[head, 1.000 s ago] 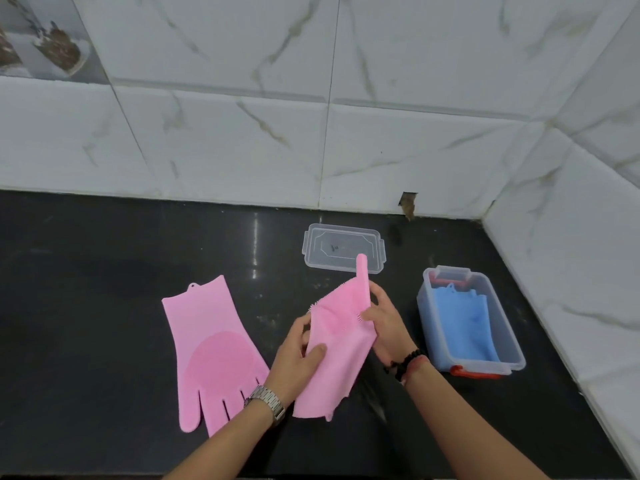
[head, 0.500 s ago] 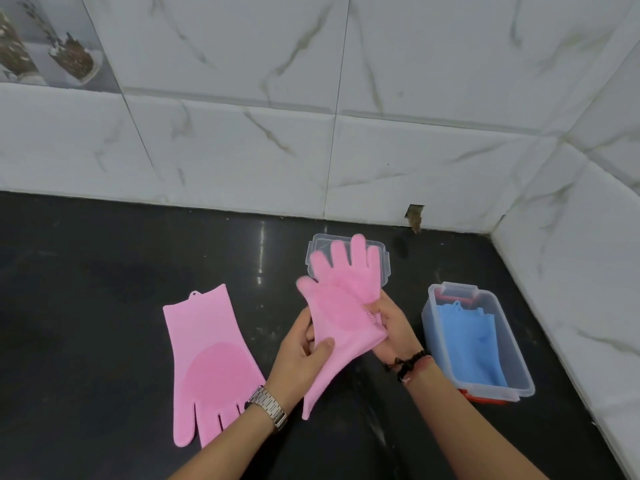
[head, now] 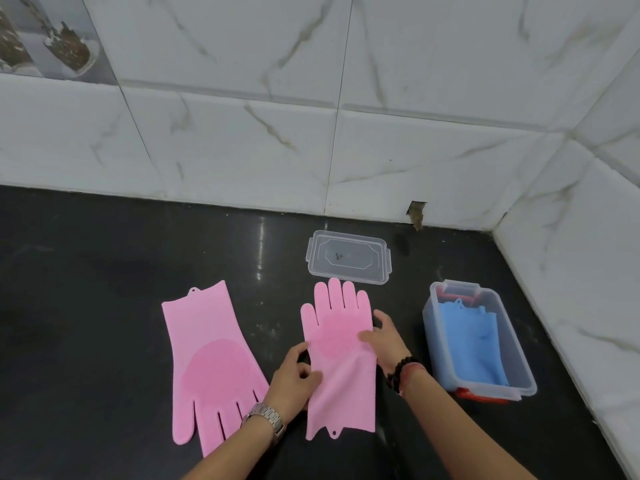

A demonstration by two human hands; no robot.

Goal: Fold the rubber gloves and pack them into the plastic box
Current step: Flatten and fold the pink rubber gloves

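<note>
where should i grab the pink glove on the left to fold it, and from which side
Probably the cuff end of the left pink glove, reached from the far side. It lies flat with its fingers pointing toward the person and the cuff away, so pinching both cuff corners lets the left hand and right hand fold it over the palm.

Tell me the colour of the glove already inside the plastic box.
Light blue: the glove in the plastic box, clearest in the head view.
</note>
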